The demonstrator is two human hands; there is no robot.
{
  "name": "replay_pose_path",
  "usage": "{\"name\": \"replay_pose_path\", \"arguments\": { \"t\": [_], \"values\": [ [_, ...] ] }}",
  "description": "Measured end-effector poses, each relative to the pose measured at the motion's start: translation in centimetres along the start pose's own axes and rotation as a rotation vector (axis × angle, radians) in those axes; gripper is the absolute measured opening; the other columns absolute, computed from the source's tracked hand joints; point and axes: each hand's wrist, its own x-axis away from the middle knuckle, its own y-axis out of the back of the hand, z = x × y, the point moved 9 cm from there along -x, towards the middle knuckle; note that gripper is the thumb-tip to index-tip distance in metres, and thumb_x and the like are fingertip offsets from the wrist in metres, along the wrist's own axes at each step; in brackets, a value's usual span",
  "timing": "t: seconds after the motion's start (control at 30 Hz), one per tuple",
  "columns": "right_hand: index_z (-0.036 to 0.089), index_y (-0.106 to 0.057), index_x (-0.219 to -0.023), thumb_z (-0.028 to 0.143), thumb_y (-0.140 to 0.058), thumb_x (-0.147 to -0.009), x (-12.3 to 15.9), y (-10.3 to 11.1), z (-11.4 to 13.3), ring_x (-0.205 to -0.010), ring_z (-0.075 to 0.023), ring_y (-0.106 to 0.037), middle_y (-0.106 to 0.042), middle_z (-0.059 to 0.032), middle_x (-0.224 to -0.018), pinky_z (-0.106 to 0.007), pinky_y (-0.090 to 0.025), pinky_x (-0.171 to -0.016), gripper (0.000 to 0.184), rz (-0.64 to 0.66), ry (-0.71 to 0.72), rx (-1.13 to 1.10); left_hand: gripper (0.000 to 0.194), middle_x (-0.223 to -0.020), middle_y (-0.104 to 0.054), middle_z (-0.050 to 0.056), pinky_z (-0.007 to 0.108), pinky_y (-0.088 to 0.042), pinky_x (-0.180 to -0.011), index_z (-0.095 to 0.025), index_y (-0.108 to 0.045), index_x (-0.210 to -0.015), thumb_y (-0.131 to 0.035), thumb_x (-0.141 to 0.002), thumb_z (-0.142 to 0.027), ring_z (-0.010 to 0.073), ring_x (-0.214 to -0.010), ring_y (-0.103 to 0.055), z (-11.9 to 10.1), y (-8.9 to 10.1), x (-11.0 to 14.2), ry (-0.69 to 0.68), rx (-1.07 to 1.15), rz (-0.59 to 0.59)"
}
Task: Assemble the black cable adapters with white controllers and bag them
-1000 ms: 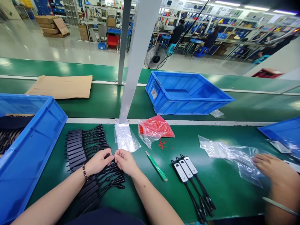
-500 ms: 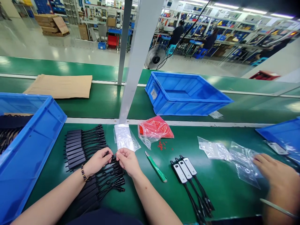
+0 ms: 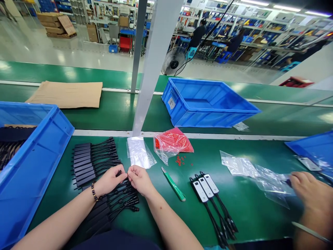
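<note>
While left hand (image 3: pixel 112 178), right hand (image 3: pixel 140 180) pinch cables (image 3: pixel 127 192), three white-faced devices (image 3: pixel 207 187) adjoin.

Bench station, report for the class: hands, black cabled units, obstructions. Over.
Left hand, right hand pinched, nearly touching, over black cabled units; grip contents unclear. Units lined side by side. Green utility knife nearby, apparently not obstructing.

**White post and blue bin hem the green surface**

A passage runs between the green knife (image 3: pixel 173 184) and the white-faced units (image 3: pixel 203 186). The white post (image 3: pixel 153 69) blocks far-middle; the blue bin (image 3: pixel 39 156) walls the left; a co-worker's hand (image 3: pixel 308 187) obstructs the right of the green surface (image 3: pixel 260 215).
</note>
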Motion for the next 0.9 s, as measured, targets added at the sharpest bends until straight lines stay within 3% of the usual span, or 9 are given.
{"name": "replay_pose_path", "arguments": {
  "t": [0.2, 0.3, 0.43, 0.5, 0.57, 0.63, 0.73, 0.9],
  "values": [
    [0.016, -0.051, -0.067, 0.028, -0.057, -0.069, -0.2, -0.1, -0.1, -0.028, -0.0013, -0.031, -0.048, 0.0078, -0.047, -0.014, -0.018, -0.028, 0.013, 0.021, -0.032, 0.004, 0.015, -0.054, -0.045, -0.006, 0.02, -0.028, -0.047, -0.018, -0.049, -0.068, -0.047, -0.078, -0.029, 0.0081, -0.048, -0.035, 0.2, -0.3, 0.1, 0.022, 0.053, 0.045],
    [0.014, -0.057, -0.071, 0.031, -0.059, -0.07, -0.2, 1.2, 0.6, -0.028, -0.0016, -0.033, -0.052, 0.0054, -0.051, -0.014, -0.018, -0.027, 0.017, -0.047, 0.003, -0.031, 0.016, -0.053, -0.043, -0.006, 0.019, -0.026, -0.043, -0.018, -0.053, -0.078, -0.045, -0.079, -0.03, 0.0071, -0.045, -0.033, 0.5, -0.2, 0.0, 0.048, 0.103, 0.028],
    [0.013, -0.061, -0.082, 0.03, -0.062, -0.067, -0.2, 3.6, 1.5, -0.037, -0.0045, -0.046, -0.059, 0.0017, -0.061, -0.016, -0.035, -0.033, 0.023, -0.156, 0.06, -0.16, 0.02, -0.054, -0.045, -0.005, 0.018, -0.026, -0.039, -0.016, -0.056, -0.079, -0.048, -0.08, -0.035, 0.0059, -0.042, -0.034, 1.3, 0.0, -0.3, 0.09, 0.194, -0.005],
    [0.012, -0.061, -0.084, 0.028, -0.065, -0.064, -0.1, 4.6, 1.7, -0.044, -0.0072, -0.053, -0.063, -0.0011, -0.066, -0.018, -0.042, -0.04, 0.026, -0.181, 0.065, -0.208, 0.025, -0.062, -0.054, -0.001, 0.02, -0.036, -0.045, -0.016, -0.057, -0.083, -0.046, -0.081, -0.038, 0.0084, -0.049, -0.046, 1.6, 0.1, -0.5, 0.085, 0.219, -0.019],
    [0.013, -0.059, -0.083, 0.027, -0.067, -0.064, 0.0, 5.4, 2.0, -0.049, -0.0098, -0.057, -0.065, -0.0036, -0.07, -0.02, -0.045, -0.045, 0.025, -0.208, 0.081, -0.233, 0.029, -0.078, -0.062, 0.005, 0.026, -0.046, -0.061, -0.015, -0.059, -0.089, -0.046, -0.081, -0.04, 0.0138, -0.067, -0.056, 1.5, 0.4, -0.5, 0.057, 0.232, -0.04],
    [0.015, -0.056, -0.079, 0.027, -0.068, -0.064, 0.1, 5.8, 2.3, -0.055, -0.0119, -0.061, -0.067, -0.0053, -0.074, -0.022, -0.048, -0.049, 0.023, -0.228, 0.098, -0.252, 0.029, -0.084, -0.064, 0.007, 0.029, -0.045, -0.074, -0.015, -0.062, -0.089, -0.049, -0.08, -0.039, 0.0171, -0.08, -0.057, 1.1, 0.8, -0.5, 0.016, 0.183, -0.064],
    [0.015, -0.056, -0.07, 0.026, -0.069, -0.064, 0.1, 5.6, 2.5, -0.06, -0.0129, -0.062, -0.067, -0.0053, -0.073, -0.024, -0.049, -0.055, 0.019, -0.22, 0.116, -0.246, 0.023, -0.072, -0.059, 0.002, 0.027, -0.043, -0.067, -0.016, -0.061, -0.082, -0.052, -0.077, -0.037, 0.0146, -0.069, -0.053, 0.5, 1.1, -0.3, -0.009, 0.082, -0.078],
    [0.013, -0.062, -0.07, 0.024, -0.069, -0.063, -0.2, 4.1, 1.8, -0.053, -0.0097, -0.058, -0.063, -0.0011, -0.061, -0.021, -0.048, -0.054, 0.016, -0.17, 0.109, -0.167, 0.017, -0.063, -0.051, -0.003, 0.024, -0.038, -0.056, -0.017, -0.05, -0.087, -0.049, -0.077, -0.031, 0.01, -0.055, -0.046, 0.6, 0.5, -0.1, 0.032, 0.221, -0.038]
  ]
}}
